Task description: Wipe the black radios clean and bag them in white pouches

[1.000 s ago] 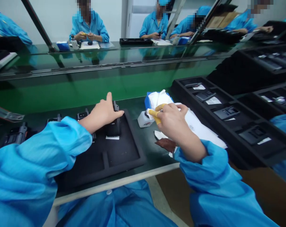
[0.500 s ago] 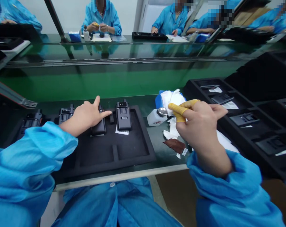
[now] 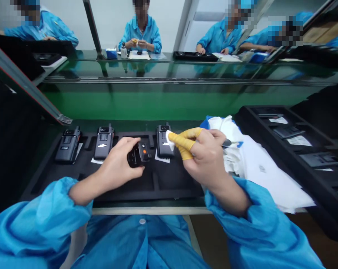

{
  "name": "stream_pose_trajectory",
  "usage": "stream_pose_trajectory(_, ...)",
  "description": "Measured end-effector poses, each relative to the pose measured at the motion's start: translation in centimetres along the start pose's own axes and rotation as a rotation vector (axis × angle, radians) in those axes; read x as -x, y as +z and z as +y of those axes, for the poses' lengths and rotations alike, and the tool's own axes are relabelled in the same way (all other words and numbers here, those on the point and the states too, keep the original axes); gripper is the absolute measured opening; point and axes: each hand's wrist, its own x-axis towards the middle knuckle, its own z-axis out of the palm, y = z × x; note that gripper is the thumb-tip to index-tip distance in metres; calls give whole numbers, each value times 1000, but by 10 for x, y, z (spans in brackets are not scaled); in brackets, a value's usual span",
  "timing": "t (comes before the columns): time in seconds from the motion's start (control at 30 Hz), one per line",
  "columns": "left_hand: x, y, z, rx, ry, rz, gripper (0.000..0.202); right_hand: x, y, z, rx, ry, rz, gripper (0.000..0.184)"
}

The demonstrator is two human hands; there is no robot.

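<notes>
My left hand is closed around a small black device with an orange button, held on its side just above a black foam tray. My right hand, with yellow finger cots on two fingers, pinches a small white wipe close to the device's right. Three more black devices stand upright in the tray's back slots: one at the left, one beside it and one behind the wipe.
White cloths and paper sheets lie to the right over a blue box. A long black tray with parts runs along the right. A green conveyor belt passes behind. Several people in blue coats work across it.
My left hand has lifted one device out of its slot and turned it sideways. My right hand has left the bottle and cloth pile and moved left with a wipe toward the device.
</notes>
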Motion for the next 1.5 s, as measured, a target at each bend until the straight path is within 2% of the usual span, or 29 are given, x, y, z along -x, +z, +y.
stream_pose_trajectory(0.07, 13, 2, 3, 53, 53, 23, 54, -1, 5, -17, -76, -51, 20, 36)
stream_pose_trajectory(0.17, 22, 4, 3, 140, 68, 59, 56, -3, 11, -35, -157, -122, 16, 37)
stream_pose_trajectory(0.4, 28, 3, -2, 154, 51, 59, 55, -1, 19, -54, -139, -312, 10, 35)
stream_pose_trajectory(0.57, 29, 3, -2, 122, 76, 101, 51, 3, 19, -53, -87, -329, 73, 32)
stream_pose_trajectory(0.8, 30, 1, -7, 145, 70, 87, 54, 1, 20, -49, -64, -227, 98, 31)
stream_pose_trajectory(1.0, 31, -1, -11, 151, 94, 63, 56, -5, 24, -59, -189, -330, -41, 37)
stream_pose_trajectory(1.2, 34, -4, -12, 168, 103, 58, 55, -2, 22, -47, -299, -329, -84, 39)
stream_pose_trajectory(1.33, 34, -5, -10, 175, 94, 55, 53, -3, 19, -39, -195, -282, -52, 32)
stream_pose_trajectory(1.5, 33, -6, -8, 165, 132, 56, 51, -8, 21, -56, -143, -332, 43, 33)
